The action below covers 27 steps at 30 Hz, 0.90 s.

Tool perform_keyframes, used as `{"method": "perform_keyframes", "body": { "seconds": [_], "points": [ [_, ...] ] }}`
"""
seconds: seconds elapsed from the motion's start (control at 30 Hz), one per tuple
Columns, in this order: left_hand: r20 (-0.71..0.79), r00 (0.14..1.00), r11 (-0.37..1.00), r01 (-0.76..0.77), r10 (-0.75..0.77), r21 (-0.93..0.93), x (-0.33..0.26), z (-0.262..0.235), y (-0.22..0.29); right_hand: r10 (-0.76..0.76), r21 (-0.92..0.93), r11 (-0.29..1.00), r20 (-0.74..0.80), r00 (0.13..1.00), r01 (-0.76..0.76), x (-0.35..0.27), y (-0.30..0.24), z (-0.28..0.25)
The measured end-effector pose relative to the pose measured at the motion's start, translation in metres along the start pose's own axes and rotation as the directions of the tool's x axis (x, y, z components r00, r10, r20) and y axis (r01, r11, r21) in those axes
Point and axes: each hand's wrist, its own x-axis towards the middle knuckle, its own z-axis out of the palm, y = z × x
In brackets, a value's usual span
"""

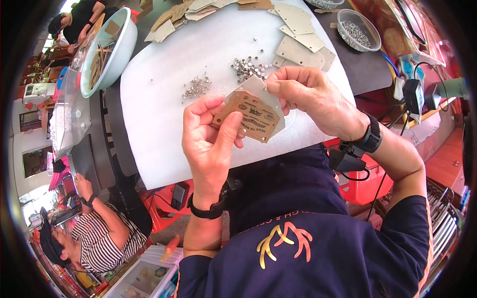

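My left hand (211, 134) grips a brown printed leather-like piece (256, 119) with holes near its corners, thumb across its face. A pale grey piece (275, 102) lies against it from behind, showing along its upper and right edges. At the upper right corner of the grey piece, the thumb and forefinger of my right hand (303, 92) are pinched together; anything tiny between them is hidden. Just beyond my hands, round metal rivet caps (246, 67) lie heaped on the white board (164, 129), with small metal rivet posts (196, 87) to their left.
Flat grey pieces (300, 49) are stacked at the far right of the board, with brown and beige ones (171, 22) at the far left. A clear tub of metal parts (356, 34) stands right. Left are a pale basin (126, 47) and a person in stripes (102, 238).
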Motion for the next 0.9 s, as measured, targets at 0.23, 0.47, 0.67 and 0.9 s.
{"method": "perform_keyframes", "body": {
  "seconds": [0.23,0.47,0.67,0.9],
  "points": [
    [-0.093,0.996,0.994,-0.001,0.011,0.11,-0.001,-0.012,0.008,-0.033,0.024,0.999,-0.043,0.999,0.034,0.003,0.005,-0.004],
    [0.11,0.958,0.856,-0.286,0.264,0.43,0.006,0.006,0.02,-0.049,-0.17,0.984,0.065,0.997,0.059,0.002,-0.002,-0.001],
    [0.107,0.935,0.766,-0.339,0.337,0.546,0.008,0.015,0.021,-0.084,-0.142,0.984,0.165,0.983,0.107,-0.001,-0.006,-0.005],
    [0.136,0.969,0.884,-0.244,0.206,0.398,0.015,0.006,0.012,-0.1,-0.173,0.975,0.221,0.97,0.14,0.001,-0.008,-0.009]
  ]
}}
